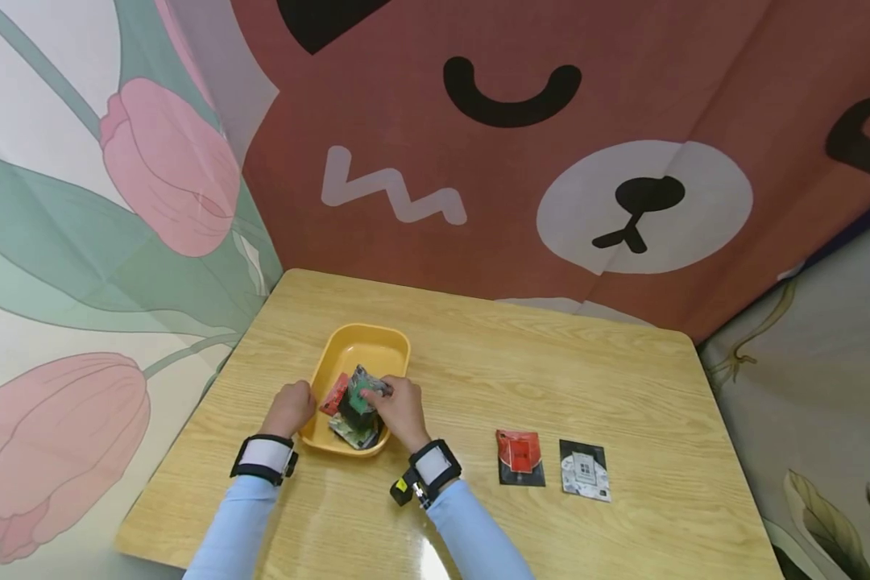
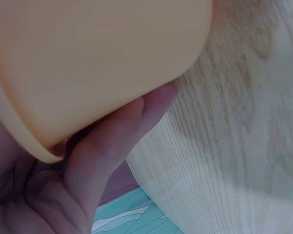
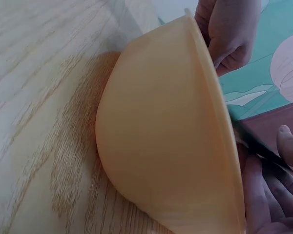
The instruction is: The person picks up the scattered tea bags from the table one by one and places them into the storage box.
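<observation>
1. Two holds: left hand (image 1: 290, 409) gripping a yellow oblong plastic tray (image 1: 368, 352), right hand (image 1: 403, 412) pinching a flat green-grey foil-like packet (image 1: 358, 388) over it.
2. Loose pinching could drop the packet; left-hand tugging could tilt the tray.

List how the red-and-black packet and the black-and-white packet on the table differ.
In the head view, the red-and-black packet is mainly red above and black below; the black-and-white packet is black above and mainly pale below. The red-and-black packet lies nearer the yellow tray; the black-and-white packet lies farther right. Both rest on the table, unheld.
</observation>
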Demonstrator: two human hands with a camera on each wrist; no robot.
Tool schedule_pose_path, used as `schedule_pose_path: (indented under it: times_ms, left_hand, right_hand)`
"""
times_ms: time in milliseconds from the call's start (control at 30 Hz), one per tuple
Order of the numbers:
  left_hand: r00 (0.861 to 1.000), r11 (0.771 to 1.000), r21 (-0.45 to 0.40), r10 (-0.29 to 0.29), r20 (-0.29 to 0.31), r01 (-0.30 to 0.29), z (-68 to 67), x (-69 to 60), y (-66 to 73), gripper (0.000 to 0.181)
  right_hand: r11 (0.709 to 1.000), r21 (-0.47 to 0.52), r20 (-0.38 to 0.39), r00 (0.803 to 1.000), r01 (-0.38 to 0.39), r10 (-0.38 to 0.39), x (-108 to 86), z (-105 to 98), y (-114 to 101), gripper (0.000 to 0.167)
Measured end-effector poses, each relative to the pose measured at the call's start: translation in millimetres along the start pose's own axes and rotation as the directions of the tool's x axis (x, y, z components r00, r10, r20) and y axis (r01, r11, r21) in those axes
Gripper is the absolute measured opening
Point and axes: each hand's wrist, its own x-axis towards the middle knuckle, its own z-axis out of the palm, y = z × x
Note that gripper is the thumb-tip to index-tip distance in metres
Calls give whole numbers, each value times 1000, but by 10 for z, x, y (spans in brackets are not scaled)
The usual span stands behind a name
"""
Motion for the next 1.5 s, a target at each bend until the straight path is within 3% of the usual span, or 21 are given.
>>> schedule_pose_path:
  times_ms: [167,333,567,733,933,1133,1300,1500]
  left_hand:
    - [1000,1000,3,15,-11,-15,-14,-13,15,19]
    - [1000,1000,-5,-11,10,11,-23,-5,28,21]
    - [999,1000,-2,-26,39,26,-4,12,23,20]
    - [998,999,-6,-35,53,35,-5,24,-9,18]
    - [997,999,-20,-39,71,40,0,56,-19,20]
    - [997,1000,-9,-20,69,21,10,52,-2,20]
    - [998,1000,-6,-6,55,6,15,38,-2,19]
    - [997,999,-12,-29,76,30,13,52,15,20]
  right_hand:
    - [999,53,-37,999,12,-10,-8,-6,-23,23]
    - [993,117,-43,999,19,-14,-9,-42,-68,24]
    - [991,122,-46,998,45,-40,-66,-173,-46,22]
    - [990,102,-54,994,95,-90,-145,-388,-20,24]
    - [990,42,-93,987,137,-132,-293,-768,116,26]
    - [985,-100,-133,979,144,-157,-459,-1129,296,30]
    - [970,-224,-133,983,95,-127,-562,-1410,405,35]
    - [928,-372,-111,993,-6,-38,-669,-1696,568,42]
